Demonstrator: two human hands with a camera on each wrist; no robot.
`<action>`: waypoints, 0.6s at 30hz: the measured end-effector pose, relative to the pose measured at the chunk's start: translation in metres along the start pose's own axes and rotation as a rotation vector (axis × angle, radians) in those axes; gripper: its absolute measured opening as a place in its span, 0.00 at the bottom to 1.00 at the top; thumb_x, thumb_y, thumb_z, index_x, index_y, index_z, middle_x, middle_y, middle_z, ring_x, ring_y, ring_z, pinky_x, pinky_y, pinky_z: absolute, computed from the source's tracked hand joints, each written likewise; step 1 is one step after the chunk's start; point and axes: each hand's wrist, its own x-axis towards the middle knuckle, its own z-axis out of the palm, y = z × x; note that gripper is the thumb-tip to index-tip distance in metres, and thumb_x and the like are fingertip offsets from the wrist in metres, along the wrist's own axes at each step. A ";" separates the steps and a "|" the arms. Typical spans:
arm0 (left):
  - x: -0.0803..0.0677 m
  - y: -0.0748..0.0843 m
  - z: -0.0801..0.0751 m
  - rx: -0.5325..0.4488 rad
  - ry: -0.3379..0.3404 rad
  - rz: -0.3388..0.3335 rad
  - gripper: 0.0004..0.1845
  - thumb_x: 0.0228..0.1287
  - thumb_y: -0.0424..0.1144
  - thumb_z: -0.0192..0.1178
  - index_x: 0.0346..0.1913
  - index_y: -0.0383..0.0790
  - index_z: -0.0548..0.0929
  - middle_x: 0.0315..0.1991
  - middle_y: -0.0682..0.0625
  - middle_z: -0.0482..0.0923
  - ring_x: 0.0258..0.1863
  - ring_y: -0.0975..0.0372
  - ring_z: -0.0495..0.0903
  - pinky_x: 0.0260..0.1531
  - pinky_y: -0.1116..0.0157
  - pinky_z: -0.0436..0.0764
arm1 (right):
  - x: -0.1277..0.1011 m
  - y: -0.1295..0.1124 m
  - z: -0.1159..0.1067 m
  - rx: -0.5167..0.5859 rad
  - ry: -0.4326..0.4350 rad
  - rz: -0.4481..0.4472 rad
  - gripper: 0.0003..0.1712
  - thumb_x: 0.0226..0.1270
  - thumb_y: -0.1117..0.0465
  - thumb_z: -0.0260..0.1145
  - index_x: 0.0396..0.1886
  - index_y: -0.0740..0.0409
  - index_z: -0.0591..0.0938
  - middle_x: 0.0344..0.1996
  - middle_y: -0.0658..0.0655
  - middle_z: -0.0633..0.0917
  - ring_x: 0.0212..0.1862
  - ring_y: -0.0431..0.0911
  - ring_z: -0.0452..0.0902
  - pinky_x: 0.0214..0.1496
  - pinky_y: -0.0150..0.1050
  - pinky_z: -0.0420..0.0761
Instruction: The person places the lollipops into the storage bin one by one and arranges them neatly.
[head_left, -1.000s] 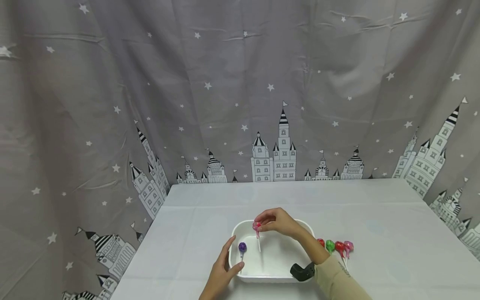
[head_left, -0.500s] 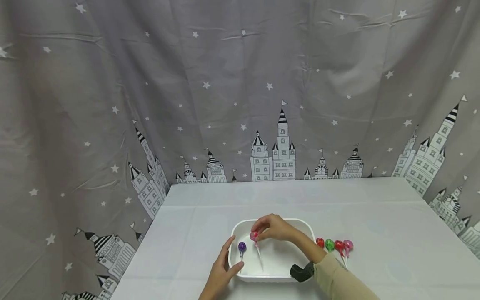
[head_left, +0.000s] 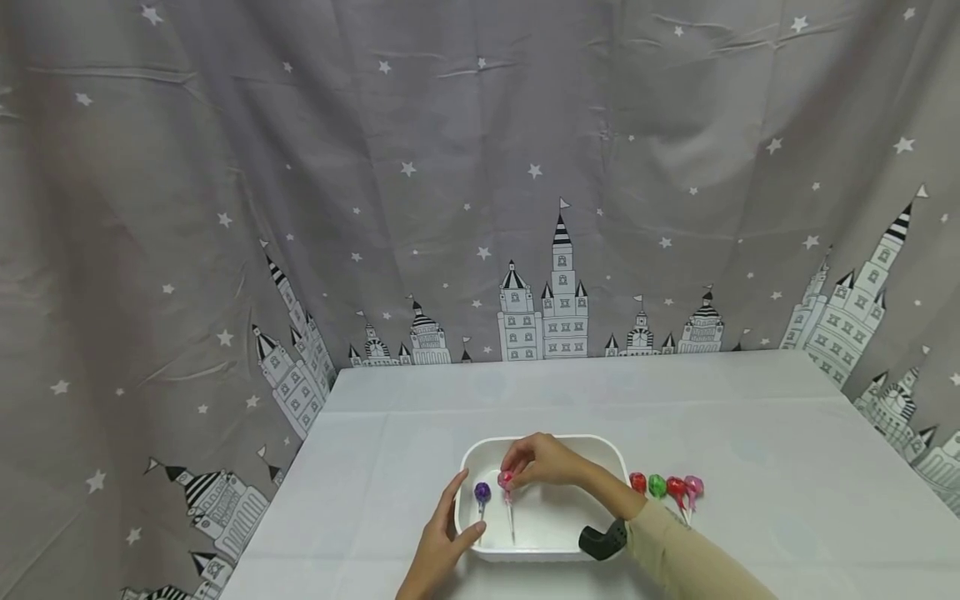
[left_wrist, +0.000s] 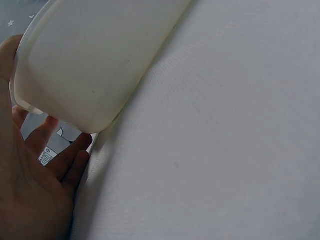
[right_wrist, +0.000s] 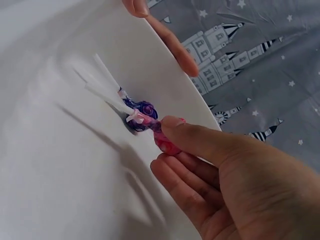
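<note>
A white plastic tray (head_left: 551,546) stands on the table in the head view. My left hand (head_left: 441,537) holds its left end, thumb at the front rim and fingers along the outer wall; the left wrist view shows these fingers (left_wrist: 75,155) by the tray's underside. Inside the tray lies a purple lollipop (head_left: 482,492), near the left wall. Just right of it, my right hand (head_left: 546,461) pinches a pink lollipop (right_wrist: 166,142) by its wrapped head, between thumb and fingers. Its white stick (right_wrist: 107,96) points toward the tray's front.
Right of the tray, a red lollipop (head_left: 637,482), a green one (head_left: 657,486), another red one (head_left: 676,487) and a pink one (head_left: 694,486) lie in a row on the white table (head_left: 750,442). Behind hangs a grey curtain (head_left: 450,125) with castles and stars.
My right hand has lowered the pink lollipop into the tray and shifted it slightly left, toward the purple lollipop. My left hand stays at the tray's left end.
</note>
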 end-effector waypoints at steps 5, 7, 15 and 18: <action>0.001 -0.004 0.001 -0.020 0.008 0.006 0.40 0.57 0.37 0.64 0.71 0.48 0.55 0.69 0.35 0.53 0.65 0.43 0.58 0.62 0.49 0.57 | -0.001 0.007 0.004 0.057 -0.026 0.030 0.13 0.47 0.68 0.73 0.35 0.60 0.82 0.26 0.49 0.85 0.26 0.38 0.80 0.28 0.32 0.82; 0.000 -0.004 0.001 -0.019 0.010 0.000 0.40 0.57 0.38 0.64 0.70 0.48 0.55 0.69 0.36 0.53 0.65 0.43 0.57 0.62 0.49 0.57 | -0.001 0.009 0.006 0.082 -0.034 0.051 0.12 0.47 0.69 0.73 0.34 0.60 0.82 0.25 0.50 0.84 0.24 0.39 0.80 0.26 0.33 0.83; -0.002 0.019 -0.001 -0.007 0.003 -0.002 0.39 0.58 0.36 0.63 0.70 0.43 0.56 0.68 0.33 0.53 0.65 0.42 0.56 0.62 0.49 0.56 | -0.004 0.005 0.008 0.022 -0.011 0.048 0.12 0.46 0.70 0.74 0.32 0.64 0.81 0.24 0.53 0.83 0.22 0.39 0.77 0.23 0.26 0.77; -0.004 0.036 -0.003 -0.003 -0.008 -0.010 0.38 0.57 0.35 0.63 0.69 0.39 0.56 0.67 0.32 0.54 0.64 0.42 0.57 0.62 0.51 0.57 | -0.005 0.001 0.007 0.055 -0.024 0.048 0.12 0.47 0.72 0.72 0.32 0.67 0.81 0.25 0.57 0.84 0.22 0.42 0.78 0.22 0.26 0.78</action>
